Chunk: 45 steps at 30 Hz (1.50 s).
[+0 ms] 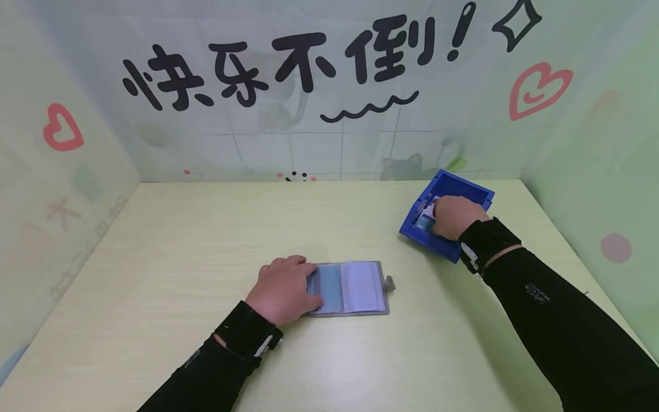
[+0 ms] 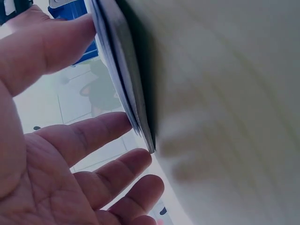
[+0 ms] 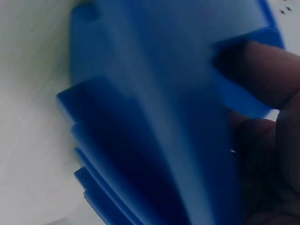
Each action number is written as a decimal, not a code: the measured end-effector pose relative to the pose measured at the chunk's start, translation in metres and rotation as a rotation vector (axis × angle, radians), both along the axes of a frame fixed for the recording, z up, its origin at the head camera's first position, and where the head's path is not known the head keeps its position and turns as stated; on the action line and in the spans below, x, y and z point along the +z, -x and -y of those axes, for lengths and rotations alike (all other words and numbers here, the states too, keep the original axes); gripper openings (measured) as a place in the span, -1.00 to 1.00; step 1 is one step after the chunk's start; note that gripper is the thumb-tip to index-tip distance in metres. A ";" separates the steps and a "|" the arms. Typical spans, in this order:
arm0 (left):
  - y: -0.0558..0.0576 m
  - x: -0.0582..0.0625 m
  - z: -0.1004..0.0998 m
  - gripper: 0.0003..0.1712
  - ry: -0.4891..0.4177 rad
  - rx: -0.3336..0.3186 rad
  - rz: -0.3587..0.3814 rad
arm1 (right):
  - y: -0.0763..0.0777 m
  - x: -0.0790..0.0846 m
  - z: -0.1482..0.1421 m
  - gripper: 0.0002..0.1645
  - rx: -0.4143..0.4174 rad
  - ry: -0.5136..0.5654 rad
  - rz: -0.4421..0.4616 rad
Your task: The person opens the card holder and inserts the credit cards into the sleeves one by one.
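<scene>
A grey-covered card holder [image 1: 362, 288] lies open on the table, with bluish and pale lilac sleeves showing and a small snap tab [image 1: 389, 283] sticking out at its right. My left hand [image 1: 285, 289] rests on its left end, thumb and fingers spread over the edges. In the left wrist view, the thumb and index fingertip touch the holder's edge [image 2: 124, 61]. My right hand [image 1: 458, 217] reaches into a blue plastic bin [image 1: 468, 191] with curled fingers. Beside those fingers a pale, card-like piece [image 1: 426, 221] shows; the bin and hand hide whether it is pinched.
Both items are on a light wood-grain table [image 1: 206, 246]. A printed backdrop with black lettering [image 1: 304, 60] rises behind the table's far edge, and similar panels flank both sides. The bin stands near the far right, its long sides slanting.
</scene>
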<state>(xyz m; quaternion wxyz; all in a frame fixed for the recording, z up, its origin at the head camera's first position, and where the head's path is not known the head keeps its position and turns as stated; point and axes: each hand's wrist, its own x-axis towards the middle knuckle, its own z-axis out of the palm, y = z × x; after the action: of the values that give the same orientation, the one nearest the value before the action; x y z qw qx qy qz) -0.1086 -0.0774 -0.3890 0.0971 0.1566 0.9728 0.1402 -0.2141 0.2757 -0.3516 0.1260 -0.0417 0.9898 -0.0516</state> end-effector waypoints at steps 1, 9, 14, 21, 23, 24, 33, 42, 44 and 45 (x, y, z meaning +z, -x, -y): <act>0.000 0.000 0.000 -0.29 -0.001 -0.001 -0.002 | 0.002 -0.002 0.001 -0.72 0.006 -0.027 0.002; 0.000 0.000 0.000 -0.29 -0.007 -0.006 -0.007 | 0.003 -0.005 0.006 -0.73 0.022 -0.150 -0.005; 0.000 0.000 0.000 -0.30 -0.006 -0.006 -0.009 | 0.007 -0.012 0.003 -0.71 0.034 -0.156 -0.011; 0.000 0.000 0.000 -0.29 0.002 -0.005 -0.005 | 0.013 -0.018 -0.005 -0.71 0.062 -0.143 -0.001; 0.001 -0.001 0.000 -0.29 0.002 -0.003 -0.003 | 0.013 -0.020 -0.006 -0.72 0.065 -0.131 -0.001; 0.000 0.000 0.000 -0.29 0.003 -0.003 -0.005 | 0.013 -0.020 -0.007 -0.72 0.066 -0.125 0.002; 0.000 0.000 0.001 -0.30 0.002 -0.005 -0.009 | 0.013 -0.016 -0.004 -0.73 0.032 -0.090 0.015; 0.001 -0.001 0.001 -0.28 0.003 0.001 -0.004 | 0.014 -0.019 -0.004 -0.77 0.023 -0.101 0.017; 0.001 -0.002 0.001 -0.29 0.004 0.002 -0.002 | 0.015 -0.020 -0.005 -0.75 0.021 -0.101 0.015; 0.001 -0.002 0.001 -0.29 0.004 0.002 -0.003 | 0.015 -0.020 -0.005 -0.73 0.018 -0.097 0.014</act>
<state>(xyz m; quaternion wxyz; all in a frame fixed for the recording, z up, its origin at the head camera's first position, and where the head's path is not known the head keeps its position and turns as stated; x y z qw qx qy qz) -0.1097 -0.0787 -0.3909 0.0959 0.1558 0.9734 0.1383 -0.2289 0.2803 -0.3717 0.1350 -0.0444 0.9898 -0.0025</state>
